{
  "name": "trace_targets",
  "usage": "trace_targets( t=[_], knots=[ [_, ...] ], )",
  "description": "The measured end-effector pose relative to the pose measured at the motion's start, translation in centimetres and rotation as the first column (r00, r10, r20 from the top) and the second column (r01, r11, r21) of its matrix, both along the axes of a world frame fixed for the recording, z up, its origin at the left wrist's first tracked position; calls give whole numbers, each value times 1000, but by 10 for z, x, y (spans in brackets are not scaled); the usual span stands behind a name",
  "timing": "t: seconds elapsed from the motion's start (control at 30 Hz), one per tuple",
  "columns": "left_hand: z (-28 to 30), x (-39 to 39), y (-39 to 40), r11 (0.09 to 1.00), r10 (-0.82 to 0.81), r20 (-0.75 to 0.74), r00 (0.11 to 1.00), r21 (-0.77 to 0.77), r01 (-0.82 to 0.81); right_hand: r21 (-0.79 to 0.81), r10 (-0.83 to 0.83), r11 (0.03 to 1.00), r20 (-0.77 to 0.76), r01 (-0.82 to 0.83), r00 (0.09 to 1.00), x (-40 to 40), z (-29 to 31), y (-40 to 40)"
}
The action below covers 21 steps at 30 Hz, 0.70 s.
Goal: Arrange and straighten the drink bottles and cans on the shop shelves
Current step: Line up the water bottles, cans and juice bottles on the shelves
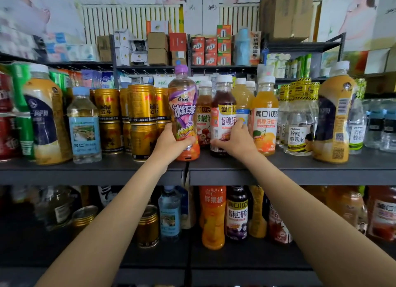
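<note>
**Hands on two bottles at the middle shelf**

Left hand (171,142) is what I see first, its fingers wrapped around the lower part of a tall purple-capped iced tea bottle with an orange base (184,113), which stands upright at the front edge of the dark metal shelf (300,168). At 3 o'clock from it, my right hand (235,140) grips the white-capped dark grape juice bottle with a white and yellow label (224,115), thumb across its lower label. At 9 o'clock of the tea bottle stand stacked gold energy drink cans (140,119). At 3 o'clock of the grape bottle stands a white-capped orange juice bottle (265,115), just beside my right hand.
</note>
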<state>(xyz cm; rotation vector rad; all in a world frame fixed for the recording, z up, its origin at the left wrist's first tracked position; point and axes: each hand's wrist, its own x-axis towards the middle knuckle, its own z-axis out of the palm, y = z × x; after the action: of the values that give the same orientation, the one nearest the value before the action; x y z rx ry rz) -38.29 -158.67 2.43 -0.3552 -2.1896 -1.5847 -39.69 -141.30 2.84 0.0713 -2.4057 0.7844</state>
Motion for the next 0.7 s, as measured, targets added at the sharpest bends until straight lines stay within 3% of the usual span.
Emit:
trace_targets(
  t=[0.1,0.2,0.27,0.37,0.47,0.6,0.7],
  knots=[
    [-4,23,-9,998,-58,-53,997,21,59,-11,63,998,-3,-63,998,10,-6,9],
    [-9,54,-15,988,-146,-129,981,36,151,-99,106,987,-162,-123,981,41,-11,17],
    [-15,77,-15,981,-188,-169,967,20,194,-153,215,954,-252,-258,944,75,-15,20],
    [-23,110,-4,955,-295,-230,927,-107,278,-280,487,787,-265,-549,833,126,-17,25],
    [-40,126,21,888,-450,-214,867,-213,408,-403,632,626,-241,-668,737,168,-22,40],
    [-83,120,64,863,-470,-213,856,-316,395,-447,591,693,-98,-566,801,194,-52,65],
    [-123,109,100,841,-450,-183,874,-417,345,-498,402,771,-105,-398,910,190,-90,84]
  ],
)
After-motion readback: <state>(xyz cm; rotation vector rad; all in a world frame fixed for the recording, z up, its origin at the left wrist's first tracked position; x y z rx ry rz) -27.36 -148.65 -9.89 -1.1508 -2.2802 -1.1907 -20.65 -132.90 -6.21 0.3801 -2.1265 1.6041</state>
